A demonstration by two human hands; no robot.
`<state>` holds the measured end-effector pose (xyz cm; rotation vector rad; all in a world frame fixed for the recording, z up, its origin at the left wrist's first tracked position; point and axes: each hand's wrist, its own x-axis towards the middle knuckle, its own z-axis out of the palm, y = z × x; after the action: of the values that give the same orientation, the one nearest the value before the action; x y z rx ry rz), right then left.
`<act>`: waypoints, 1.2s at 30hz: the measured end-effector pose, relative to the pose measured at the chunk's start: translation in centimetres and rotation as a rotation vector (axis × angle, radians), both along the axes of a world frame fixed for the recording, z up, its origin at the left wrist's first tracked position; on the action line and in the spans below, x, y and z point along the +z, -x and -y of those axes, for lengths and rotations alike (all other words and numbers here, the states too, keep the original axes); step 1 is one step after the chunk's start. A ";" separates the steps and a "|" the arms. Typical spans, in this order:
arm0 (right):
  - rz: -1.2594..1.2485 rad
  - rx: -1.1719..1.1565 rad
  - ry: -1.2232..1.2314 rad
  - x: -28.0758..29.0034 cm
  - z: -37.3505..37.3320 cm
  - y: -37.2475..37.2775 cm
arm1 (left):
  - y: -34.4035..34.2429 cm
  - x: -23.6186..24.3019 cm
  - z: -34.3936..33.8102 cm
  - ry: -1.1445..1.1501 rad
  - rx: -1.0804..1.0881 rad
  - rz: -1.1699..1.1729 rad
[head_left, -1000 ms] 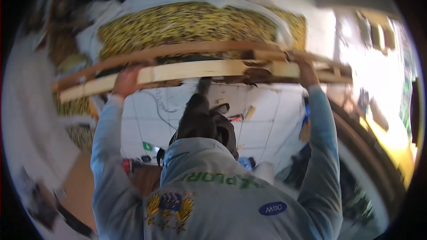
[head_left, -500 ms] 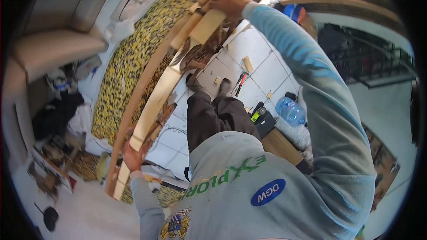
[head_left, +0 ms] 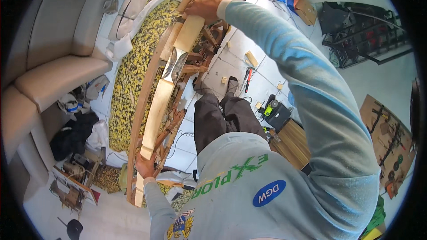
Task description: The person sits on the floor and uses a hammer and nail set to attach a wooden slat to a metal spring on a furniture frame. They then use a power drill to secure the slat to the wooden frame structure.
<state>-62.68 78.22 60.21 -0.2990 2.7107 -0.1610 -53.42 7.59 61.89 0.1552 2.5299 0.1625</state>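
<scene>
A long wooden frame [head_left: 156, 113] stands at my left side, running from near to far. Its top rail is pale wood with a dark, shiny patch partway along, and a brown board [head_left: 138, 138] lies along its outer side. Rough, splintered struts [head_left: 171, 129] show on the side toward my legs. My left hand [head_left: 146, 165] is closed around the near end of the frame, thumb on the rail. Farther off, my right hand [head_left: 205, 8] grips the pale rail from above, arm stretched out; part of its grip underneath is hidden.
Left of the frame lies yellow-and-black speckled foam [head_left: 126, 93], beyond it a beige sofa [head_left: 58, 80]. On the tiled floor are a red-and-black hand tool [head_left: 248, 80], wood offcuts [head_left: 251, 58], and a black-and-green power tool [head_left: 271, 108]. A sewing machine [head_left: 73, 169] sits at the near left.
The view has shifted, and the frame now runs more steeply up the picture. My right hand appears farther left with the frame; both hands keep their hold.
</scene>
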 end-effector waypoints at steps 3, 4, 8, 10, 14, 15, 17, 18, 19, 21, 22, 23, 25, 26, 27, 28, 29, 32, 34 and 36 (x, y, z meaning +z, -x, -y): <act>-0.142 0.102 0.043 -1.7 -1.0 -0.5 | 0.2 0.1 0.3 0.003 -0.026 -0.021; -0.124 0.091 0.038 -2.0 -1.0 -0.5 | 0.4 -0.1 0.4 -0.018 -0.051 -0.039; -0.094 0.057 0.010 -2.1 -0.9 -0.3 | 0.1 -0.7 1.4 0.005 -0.065 0.002; -0.153 0.074 0.020 -2.9 -1.1 -0.1 | -0.2 -1.9 2.8 0.068 -0.071 0.045; -0.132 0.076 -0.018 -3.0 -1.3 -0.7 | 1.8 3.4 -10.5 -0.099 -0.255 -0.244; -0.151 0.087 0.000 -2.7 -1.5 -0.8 | 2.8 3.6 -13.9 -0.231 -0.310 -0.263; -0.134 0.072 0.013 -2.5 -1.4 -0.9 | 4.4 2.1 -20.6 -0.479 -0.411 -0.347; -0.098 0.055 0.007 -2.4 -1.3 -0.6 | 4.8 0.9 -24.0 -0.553 -0.413 -0.399; -0.064 0.038 -0.001 -2.4 -1.2 -0.2 | 5.2 -0.3 -27.4 -0.628 -0.414 -0.455; -0.056 -0.003 0.014 -1.2 -0.3 -0.4 | 6.3 -0.6 -33.7 -0.443 -0.396 -0.348; -0.054 -0.017 0.018 -0.6 -0.1 -0.3 | 6.8 -0.9 -35.9 -0.418 -0.364 -0.275; -0.070 0.000 0.014 -0.9 -0.3 -0.3 | 7.2 -1.4 -37.6 -0.391 -0.336 -0.197; -0.100 0.024 0.009 -1.5 -0.7 -0.4 | 7.4 -2.0 -38.3 -0.385 -0.329 -0.152; -0.078 0.023 0.005 -1.8 -0.9 -0.4 | 7.2 -2.4 -38.0 -0.405 -0.351 -0.186; -0.055 0.020 0.001 -2.0 -1.1 -0.3 | 7.2 -2.8 -37.8 -0.426 -0.374 -0.219; -0.029 0.011 0.000 -2.4 -1.2 -0.6 | 7.4 -2.9 -37.5 -0.420 -0.397 -0.205; -0.040 0.057 -0.021 -2.0 -1.1 -0.6 | 7.7 -2.9 -37.3 -0.420 -0.422 -0.190; -0.121 0.181 -0.067 -1.6 -1.3 -0.2 | 7.7 -3.5 -37.1 -0.442 -0.448 -0.226; -0.108 0.181 -0.062 -0.7 -1.0 -0.3 | 7.8 -4.6 -36.7 -0.479 -0.475 -0.268; -0.041 0.137 -0.076 -0.3 -0.8 -0.2 | 7.8 -4.3 -37.1 -0.474 -0.463 -0.231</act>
<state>-62.48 78.99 59.86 -0.4680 2.7173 -0.0128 -61.19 44.68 57.62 0.9832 2.5548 0.5807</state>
